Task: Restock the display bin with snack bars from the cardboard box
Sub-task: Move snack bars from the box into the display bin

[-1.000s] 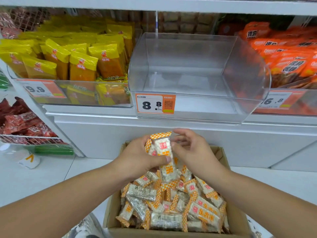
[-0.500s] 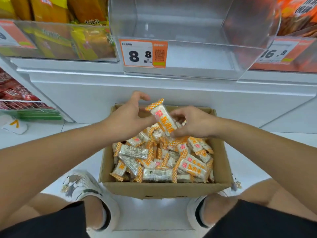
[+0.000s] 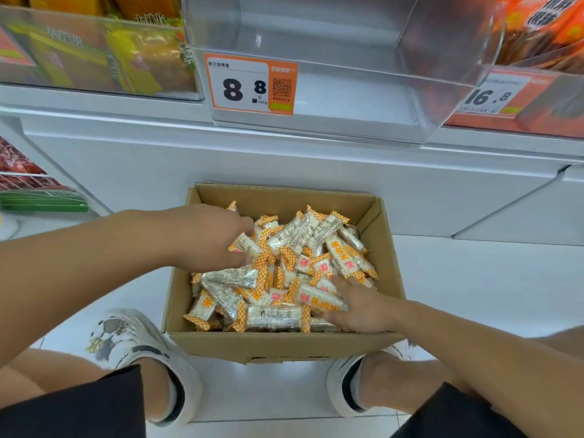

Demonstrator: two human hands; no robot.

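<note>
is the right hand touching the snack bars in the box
Touching. The head view shows the right hand lying on the snack bars at the near right of the cardboard box, fingers spread over the wrappers.

Cardboard box point(image 3: 278, 344) sits on white floor between 2 white shoes, filled with orange-and-white snack bars point(image 3: 286, 267). Left hand point(image 3: 210, 237) reaches in over the box's left wall, fingers down among bars near the far-left corner; right hand point(image 3: 360, 306) lies on bars at the near-right corner, fingers spread. Clear display bin point(image 3: 347, 121) above carries an 8.8 price tag point(image 3: 251, 85).
</note>
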